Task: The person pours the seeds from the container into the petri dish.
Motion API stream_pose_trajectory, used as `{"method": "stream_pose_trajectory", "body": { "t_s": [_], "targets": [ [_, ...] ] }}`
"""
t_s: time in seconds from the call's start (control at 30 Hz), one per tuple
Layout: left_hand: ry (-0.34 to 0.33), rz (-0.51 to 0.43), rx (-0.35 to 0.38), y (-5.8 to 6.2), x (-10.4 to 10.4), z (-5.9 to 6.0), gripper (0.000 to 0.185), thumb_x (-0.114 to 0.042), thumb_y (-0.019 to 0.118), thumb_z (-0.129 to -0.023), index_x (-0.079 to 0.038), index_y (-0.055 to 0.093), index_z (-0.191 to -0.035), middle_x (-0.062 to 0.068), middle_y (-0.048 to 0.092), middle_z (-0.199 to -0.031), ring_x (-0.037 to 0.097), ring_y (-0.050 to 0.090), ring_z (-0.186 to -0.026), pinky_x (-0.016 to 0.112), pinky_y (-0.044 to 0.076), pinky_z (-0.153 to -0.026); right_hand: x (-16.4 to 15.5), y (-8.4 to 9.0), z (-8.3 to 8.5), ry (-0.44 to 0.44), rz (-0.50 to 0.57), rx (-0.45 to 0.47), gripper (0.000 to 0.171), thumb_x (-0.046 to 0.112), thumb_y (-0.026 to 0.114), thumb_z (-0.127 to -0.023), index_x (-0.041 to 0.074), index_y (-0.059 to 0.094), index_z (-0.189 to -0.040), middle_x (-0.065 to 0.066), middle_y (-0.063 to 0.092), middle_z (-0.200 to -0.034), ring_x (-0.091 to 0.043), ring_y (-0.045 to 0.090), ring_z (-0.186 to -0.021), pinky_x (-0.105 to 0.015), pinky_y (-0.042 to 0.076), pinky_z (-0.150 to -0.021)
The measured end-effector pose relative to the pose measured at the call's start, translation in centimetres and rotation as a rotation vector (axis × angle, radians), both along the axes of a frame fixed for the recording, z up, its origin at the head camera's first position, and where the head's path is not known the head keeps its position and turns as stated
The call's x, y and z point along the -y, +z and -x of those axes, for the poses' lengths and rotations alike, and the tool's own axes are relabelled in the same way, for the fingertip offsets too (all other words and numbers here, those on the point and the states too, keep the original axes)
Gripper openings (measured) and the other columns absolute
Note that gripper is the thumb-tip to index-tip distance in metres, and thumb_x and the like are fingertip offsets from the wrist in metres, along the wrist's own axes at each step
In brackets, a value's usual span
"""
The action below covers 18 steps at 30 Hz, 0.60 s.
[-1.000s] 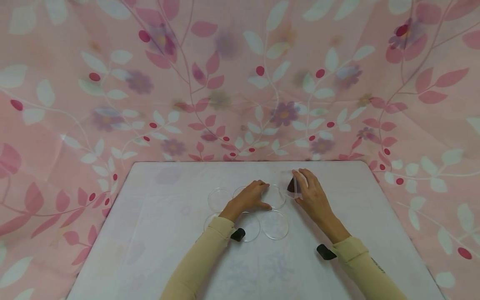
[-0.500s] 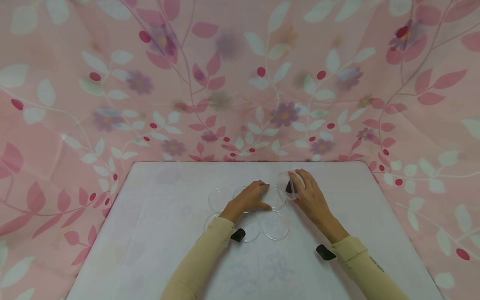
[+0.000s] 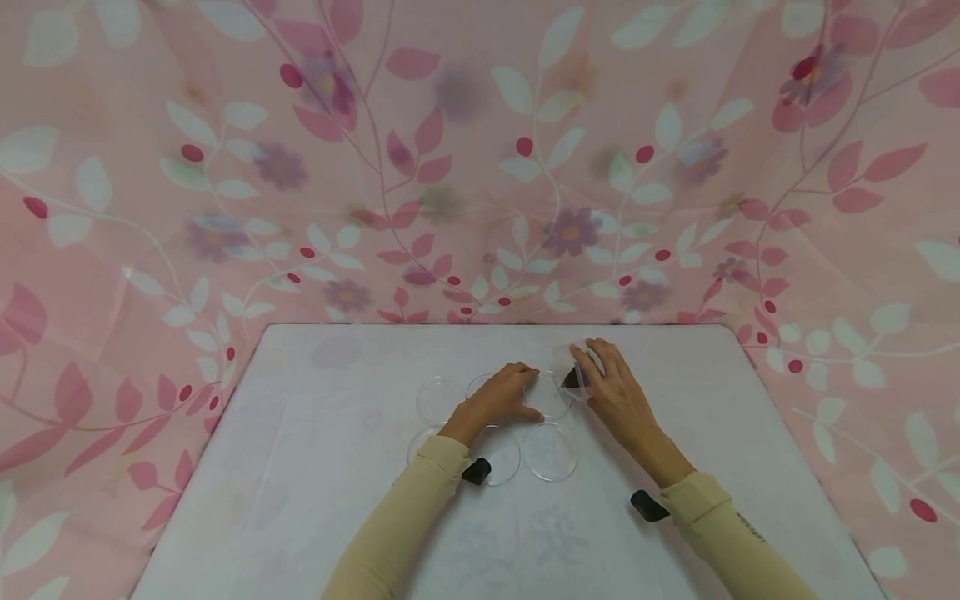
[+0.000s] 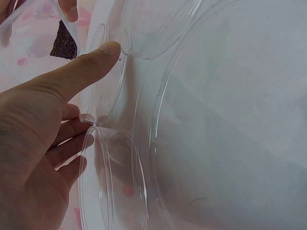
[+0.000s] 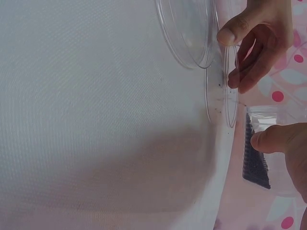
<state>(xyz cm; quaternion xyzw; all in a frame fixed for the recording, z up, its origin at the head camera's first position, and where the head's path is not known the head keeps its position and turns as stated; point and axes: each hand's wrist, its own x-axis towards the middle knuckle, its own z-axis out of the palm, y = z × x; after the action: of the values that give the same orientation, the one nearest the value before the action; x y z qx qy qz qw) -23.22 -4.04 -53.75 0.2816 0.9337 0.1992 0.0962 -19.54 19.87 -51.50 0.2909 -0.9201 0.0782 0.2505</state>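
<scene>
Near the back of the table, my left hand (image 3: pixel 498 398) holds a clear round petri dish (image 3: pixel 552 408) by its rim, thumb on the near side and fingers on the far side. My right hand (image 3: pixel 622 396) grips a clear plastic cup (image 5: pixel 263 115), tipped toward this dish. Fine dark grains (image 5: pixel 254 160) are banked along the cup's lower side in the right wrist view. The cup's mouth is right at the dish's right edge. A few dark specks show in the dish in both wrist views.
Several other petri dishes lie close together in two rows, among them the front right dish (image 3: pixel 551 452) and the back left dish (image 3: pixel 440 400). My left forearm covers part of them. A pink floral cloth (image 3: pixel 465 167) hangs behind the white-covered table (image 3: pixel 337 500).
My right hand has moved slightly left and tipped the cup further, so the dark grains have shifted toward its mouth over the dish. The left hand has stayed in place.
</scene>
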Motion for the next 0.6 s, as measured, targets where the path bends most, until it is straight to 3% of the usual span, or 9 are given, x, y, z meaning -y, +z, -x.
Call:
{"method": "stream_pose_trajectory", "body": {
  "t_s": [0.6],
  "targets": [
    [-0.010,-0.016,-0.007,-0.07,-0.01,0.08,0.085,-0.046,0.084,-0.074,-0.006,0.051,-0.142,0.007,0.057,-0.135,0.020,0.053,-0.125,0.031,0.042,-0.111,0.02,-0.05,-0.21,0.013,-0.019,-0.035,0.118,0.000,0.095,-0.053,0.015,0.035,-0.153,-0.021,0.041,-0.148,-0.037,0.034,-0.142,-0.048,0.042,-0.110]
  ]
}}
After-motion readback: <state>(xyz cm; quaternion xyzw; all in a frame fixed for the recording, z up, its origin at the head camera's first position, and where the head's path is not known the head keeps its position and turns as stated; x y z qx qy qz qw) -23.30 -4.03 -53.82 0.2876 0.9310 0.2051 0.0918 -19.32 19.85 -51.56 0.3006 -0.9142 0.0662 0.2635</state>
